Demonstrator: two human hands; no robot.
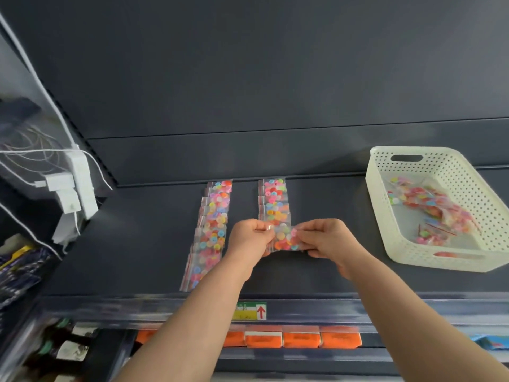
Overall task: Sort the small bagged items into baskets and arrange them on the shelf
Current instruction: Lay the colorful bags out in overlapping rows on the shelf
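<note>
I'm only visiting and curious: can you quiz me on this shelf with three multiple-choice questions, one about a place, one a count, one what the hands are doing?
1. Where on the shelf does the white basket stand? A) left side B) right side C) centre
2. How many rows of button bags lie there? A) two B) one C) four
3. What are the left hand and right hand doing? A) resting empty B) lifting the basket C) both pinching one bag
Answers: 1 B, it sits right of the bags; 2 A, a left row and a right row; 3 C, fingers of both grip the bag's ends.
</note>
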